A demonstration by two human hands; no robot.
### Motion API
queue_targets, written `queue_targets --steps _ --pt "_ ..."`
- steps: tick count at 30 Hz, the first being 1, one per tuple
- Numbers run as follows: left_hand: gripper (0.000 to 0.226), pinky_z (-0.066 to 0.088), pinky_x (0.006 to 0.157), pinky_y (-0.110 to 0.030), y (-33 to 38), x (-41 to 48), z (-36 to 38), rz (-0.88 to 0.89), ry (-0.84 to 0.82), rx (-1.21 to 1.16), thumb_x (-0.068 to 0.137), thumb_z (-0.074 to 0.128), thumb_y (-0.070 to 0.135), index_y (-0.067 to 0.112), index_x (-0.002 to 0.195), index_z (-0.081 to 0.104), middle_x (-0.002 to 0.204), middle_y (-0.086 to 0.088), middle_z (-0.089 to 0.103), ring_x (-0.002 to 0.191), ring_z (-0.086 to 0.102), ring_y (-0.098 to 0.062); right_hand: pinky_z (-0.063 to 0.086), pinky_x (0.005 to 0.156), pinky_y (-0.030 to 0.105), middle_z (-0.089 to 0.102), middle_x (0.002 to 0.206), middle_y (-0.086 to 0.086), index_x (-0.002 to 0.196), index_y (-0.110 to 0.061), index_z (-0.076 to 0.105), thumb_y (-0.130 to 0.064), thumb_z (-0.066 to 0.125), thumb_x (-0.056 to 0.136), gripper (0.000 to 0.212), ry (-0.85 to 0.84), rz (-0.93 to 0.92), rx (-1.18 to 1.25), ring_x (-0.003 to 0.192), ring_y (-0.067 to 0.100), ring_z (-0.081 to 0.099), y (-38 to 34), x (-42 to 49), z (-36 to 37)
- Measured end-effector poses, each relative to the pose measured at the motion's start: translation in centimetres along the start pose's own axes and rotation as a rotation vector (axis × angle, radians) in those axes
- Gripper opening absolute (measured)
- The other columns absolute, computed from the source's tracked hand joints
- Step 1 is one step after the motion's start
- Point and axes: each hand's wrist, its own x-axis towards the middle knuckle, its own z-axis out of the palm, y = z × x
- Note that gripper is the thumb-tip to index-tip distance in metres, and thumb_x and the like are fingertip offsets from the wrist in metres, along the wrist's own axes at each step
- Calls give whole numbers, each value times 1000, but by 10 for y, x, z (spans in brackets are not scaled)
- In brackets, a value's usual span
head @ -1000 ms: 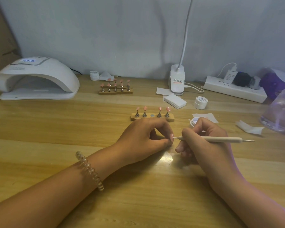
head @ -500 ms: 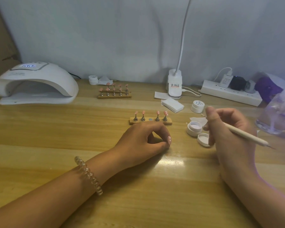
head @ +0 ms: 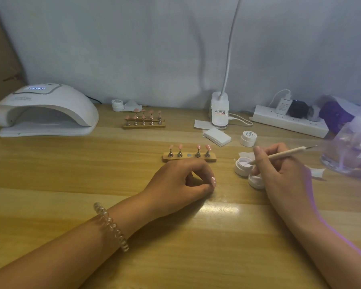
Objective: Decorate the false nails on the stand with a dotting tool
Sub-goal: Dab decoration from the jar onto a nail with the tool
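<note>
My left hand (head: pixel 181 180) rests on the table and pinches a pink false nail (head: pixel 213 181) with white dots between thumb and forefinger. Just behind it stands a small wooden stand (head: pixel 189 157) with several pink nails on metal pegs and one bare middle spot. My right hand (head: pixel 279 170) grips a cream dotting tool (head: pixel 283 154); its lower tip dips into an open white gel pot (head: pixel 242 166). The pot's lid (head: pixel 255 181) lies beside it.
A white nail lamp (head: pixel 44 110) sits at the far left. A second nail stand (head: pixel 144 120) and a small pot (head: pixel 117 105) are at the back. A desk lamp base (head: pixel 219 110), wipes (head: pixel 217 136), a shut pot (head: pixel 248 138), a power strip (head: pixel 290 122) and a clear bag (head: pixel 352 151) fill the right.
My right hand moved away from the held nail to the right and tipped the dotting tool down into the open pot. My left hand stayed put with the nail.
</note>
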Motion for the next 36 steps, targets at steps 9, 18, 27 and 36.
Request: queue_targets --steps 9,18,27,36 --pt "18 38 60 -17 -2 1 -1 11 -9 2 82 78 19 34 83 68 87 20 70 62 56 -1 40 54 20 67 64 -11 83 -24 55 -43 49 101 26 122 -97 90 59 2 59 -9 -3 -2" --pt "17 34 56 -16 -1 2 -1 39 -8 -8 82 77 13 29 83 69 85 15 71 55 50 -2 45 42 20 69 65 5 83 -15 56 -26 70 89 19 -227 161 532 47 12 59 -42 -36 6" --pt "15 34 56 -19 -2 2 0 45 1 -3 82 77 13 26 83 70 84 14 71 53 47 -3 44 41 24 65 54 14 68 -10 46 -5 61 81 20 -318 292 526 41 15 54 -46 -39 12" --pt "16 34 55 -14 -2 1 0 51 0 -6 82 77 14 28 84 70 85 13 71 54 50 0 44 40 25 65 53 16 68 -10 45 -4 60 79 19 -316 300 516 40 14 53 -47 -38 12"
